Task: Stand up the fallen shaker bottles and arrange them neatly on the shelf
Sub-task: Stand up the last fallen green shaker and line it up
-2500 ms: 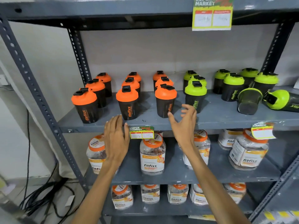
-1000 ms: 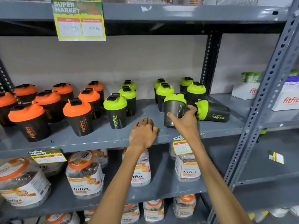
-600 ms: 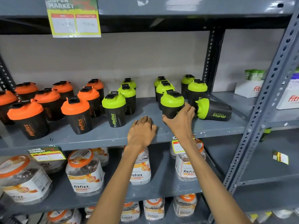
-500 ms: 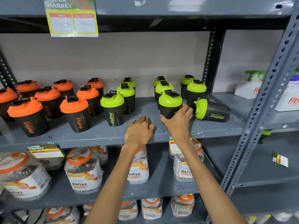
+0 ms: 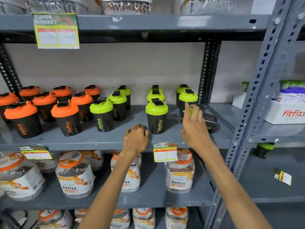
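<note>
Black shaker bottles stand in rows on the grey middle shelf (image 5: 105,139): orange-lidded ones (image 5: 66,117) at the left, green-lidded ones (image 5: 102,113) toward the right. One green-lidded bottle (image 5: 156,115) stands upright near the front edge. At the right end a green-lidded bottle (image 5: 210,123) lies on its side, its lid mostly hidden behind my right hand (image 5: 194,124). That hand hovers in front of the fallen bottle with fingers spread and nothing in it. My left hand (image 5: 136,138) rests palm down on the shelf's front edge, fingers curled, holding nothing.
A perforated grey upright (image 5: 257,100) stands just right of the fallen bottle. Price tags (image 5: 165,152) hang from the shelf edges. Fitfizz jars (image 5: 75,177) fill the lower shelves. White Fitfizz boxes (image 5: 287,111) and a small green-lidded bottle (image 5: 264,149) sit in the rack at the right.
My right hand let go of the green-lidded bottle, which now stands upright, and moved right to the fallen bottle. My left hand stayed on the shelf edge.
</note>
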`<state>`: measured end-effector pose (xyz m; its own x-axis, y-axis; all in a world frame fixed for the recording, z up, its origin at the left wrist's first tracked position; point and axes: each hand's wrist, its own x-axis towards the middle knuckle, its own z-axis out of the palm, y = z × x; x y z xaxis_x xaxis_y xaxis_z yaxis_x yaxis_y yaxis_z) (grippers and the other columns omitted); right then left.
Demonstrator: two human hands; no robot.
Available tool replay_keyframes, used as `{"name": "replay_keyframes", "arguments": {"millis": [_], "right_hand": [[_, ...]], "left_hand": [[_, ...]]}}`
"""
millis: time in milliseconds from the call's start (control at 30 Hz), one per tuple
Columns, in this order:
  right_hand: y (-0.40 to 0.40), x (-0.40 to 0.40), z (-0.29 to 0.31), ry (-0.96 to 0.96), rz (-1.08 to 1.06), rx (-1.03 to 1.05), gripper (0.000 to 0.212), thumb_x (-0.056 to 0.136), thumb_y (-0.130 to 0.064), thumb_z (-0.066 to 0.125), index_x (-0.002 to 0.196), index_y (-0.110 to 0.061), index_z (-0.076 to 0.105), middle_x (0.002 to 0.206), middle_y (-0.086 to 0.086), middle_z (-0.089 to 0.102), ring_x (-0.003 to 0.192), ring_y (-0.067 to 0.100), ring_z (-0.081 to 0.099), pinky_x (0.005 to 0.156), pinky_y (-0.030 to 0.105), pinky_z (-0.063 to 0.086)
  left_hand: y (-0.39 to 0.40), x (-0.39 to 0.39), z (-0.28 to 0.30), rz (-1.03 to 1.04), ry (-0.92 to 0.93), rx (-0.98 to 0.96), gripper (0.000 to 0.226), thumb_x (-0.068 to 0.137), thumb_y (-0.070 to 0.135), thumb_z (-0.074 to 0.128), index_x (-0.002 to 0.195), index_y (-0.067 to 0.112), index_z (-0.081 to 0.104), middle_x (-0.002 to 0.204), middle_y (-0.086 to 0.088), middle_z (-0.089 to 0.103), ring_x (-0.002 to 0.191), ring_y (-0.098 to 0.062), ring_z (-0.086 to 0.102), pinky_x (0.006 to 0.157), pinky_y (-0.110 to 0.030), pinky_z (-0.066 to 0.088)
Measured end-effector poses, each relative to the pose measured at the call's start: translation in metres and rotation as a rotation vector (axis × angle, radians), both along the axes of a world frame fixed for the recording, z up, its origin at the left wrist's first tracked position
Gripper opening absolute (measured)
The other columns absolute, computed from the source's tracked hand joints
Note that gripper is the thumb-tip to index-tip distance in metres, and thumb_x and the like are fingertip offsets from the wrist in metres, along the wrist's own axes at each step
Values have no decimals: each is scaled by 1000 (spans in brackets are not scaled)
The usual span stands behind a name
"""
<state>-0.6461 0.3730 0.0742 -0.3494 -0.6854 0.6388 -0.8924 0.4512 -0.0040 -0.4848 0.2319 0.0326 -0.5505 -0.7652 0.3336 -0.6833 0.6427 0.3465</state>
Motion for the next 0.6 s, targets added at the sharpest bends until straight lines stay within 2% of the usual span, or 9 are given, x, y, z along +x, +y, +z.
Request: {"name": "replay_keyframes", "arguments": {"millis": [100,167,267,400,500,600], "right_hand": [[-3,-26,14,-7,-111,212,100,79,-4,69,151,7,2,154,33,12,145,50,11,116,51,27],[-5,-38,19,-22,-176,333,101,79,-6,69,151,7,-1,157,32,8,146,51,3,120,54,16],[-4,-50,15,-71,-217,369,98,79,-7,71,151,4,5,156,26,18,147,47,11,119,56,14],[1,-56,6,11,-176,272,87,74,0,70,146,1,23,140,19,43,133,37,40,113,50,30],[6,-58,1,32,-101,201,85,72,1,70,146,-1,26,138,16,45,131,34,42,114,46,30],[11,-62,-3,-89,24,87,87,70,-1,71,145,-5,28,136,14,45,131,33,41,115,42,30]], "left_hand": [[10,-8,-6,43,-2,-56,33,99,26,35,115,11,60,125,-10,62,122,-30,54,110,-46,35],[13,-8,-9,60,-4,-82,35,99,27,34,118,12,59,129,-9,62,125,-27,53,112,-45,35],[12,-6,-12,65,-7,-112,38,100,27,32,122,12,59,136,-8,60,129,-25,52,113,-43,33],[13,-7,-15,73,-36,-140,45,102,29,31,137,12,53,150,-8,51,142,-23,43,119,-41,27],[13,-7,-16,77,-51,-145,48,104,30,29,144,13,48,156,-6,45,146,-21,38,122,-40,22],[12,-7,-17,79,-49,-160,48,103,30,28,143,13,49,155,-6,46,145,-21,39,122,-39,23]]}}
